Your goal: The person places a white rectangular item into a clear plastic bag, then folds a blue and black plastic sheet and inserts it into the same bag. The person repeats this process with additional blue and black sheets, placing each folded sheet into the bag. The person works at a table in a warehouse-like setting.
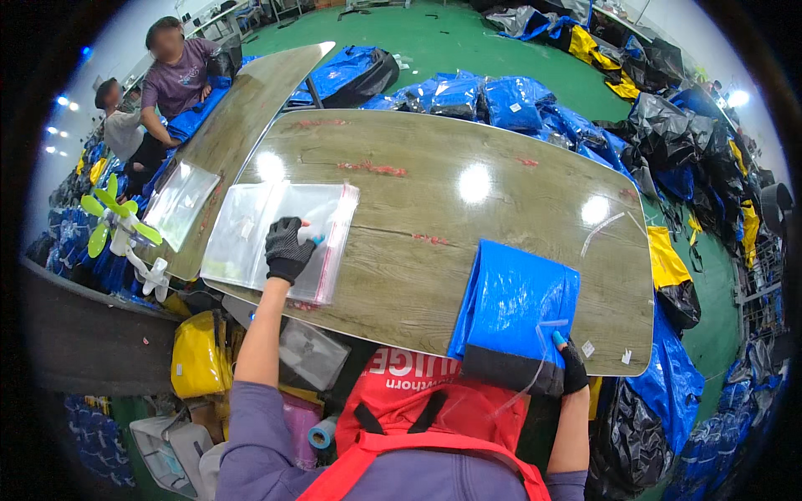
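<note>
My left hand (pixel 288 250), in a dark knitted glove with light fingertip covers, rests on a stack of clear plastic bags (pixel 242 225) at the table's left. Its fingers are curled together at the top bag. A folded blue sheet-like bundle (pixel 522 288) with a black lower border lies near the table's front edge, right of centre. My right hand (pixel 574 367), gloved with bare or covered fingertips, grips this bundle's right front corner, thumb on top and the other fingers mostly hidden. A narrow clear strip (pixel 541 355) runs over the bundle beside that thumb.
The wood-patterned table (pixel 401 192) has red tape scraps. A second table (pixel 242 108) adjoins at left, where a person (pixel 180 75) handles blue material. A green-bladed fan (pixel 121 221) stands at left. Packed blue bundles (pixel 510 100) lie beyond. Yellow bags (pixel 202 355) sit below the front edge.
</note>
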Available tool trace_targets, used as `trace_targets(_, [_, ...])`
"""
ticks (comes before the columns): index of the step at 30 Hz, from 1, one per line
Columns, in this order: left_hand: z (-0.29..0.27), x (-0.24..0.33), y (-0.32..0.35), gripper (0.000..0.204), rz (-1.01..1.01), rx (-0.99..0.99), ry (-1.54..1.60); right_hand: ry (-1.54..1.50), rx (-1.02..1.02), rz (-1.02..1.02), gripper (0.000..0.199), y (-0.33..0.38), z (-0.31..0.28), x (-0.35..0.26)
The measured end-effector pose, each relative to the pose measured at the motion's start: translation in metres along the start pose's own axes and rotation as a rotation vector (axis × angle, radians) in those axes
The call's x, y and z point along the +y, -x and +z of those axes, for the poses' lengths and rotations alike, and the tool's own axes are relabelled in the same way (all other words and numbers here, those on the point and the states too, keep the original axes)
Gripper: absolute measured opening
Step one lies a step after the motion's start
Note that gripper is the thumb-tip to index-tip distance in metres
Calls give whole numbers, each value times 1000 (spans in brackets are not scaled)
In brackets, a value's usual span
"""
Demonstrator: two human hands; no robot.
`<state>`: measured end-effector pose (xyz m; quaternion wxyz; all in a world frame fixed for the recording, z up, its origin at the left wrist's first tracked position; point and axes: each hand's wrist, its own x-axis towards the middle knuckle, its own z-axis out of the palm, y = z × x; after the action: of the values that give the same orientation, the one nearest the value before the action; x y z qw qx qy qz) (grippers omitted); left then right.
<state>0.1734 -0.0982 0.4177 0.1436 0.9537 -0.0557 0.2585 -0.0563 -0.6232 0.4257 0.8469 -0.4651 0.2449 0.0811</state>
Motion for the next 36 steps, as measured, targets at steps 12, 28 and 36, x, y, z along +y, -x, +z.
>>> trace_targets(12, [30, 162, 49, 12, 444, -379, 666, 256, 40, -123, 78, 1, -35, -6])
trace_targets(28, [19, 208, 61, 16, 75, -523, 1063, 180, -25, 186, 75, 38, 23, -6])
trace_targets(36, [-35, 191, 62, 11, 573, -442, 796, 650, -37, -98, 35, -30, 71, 15])
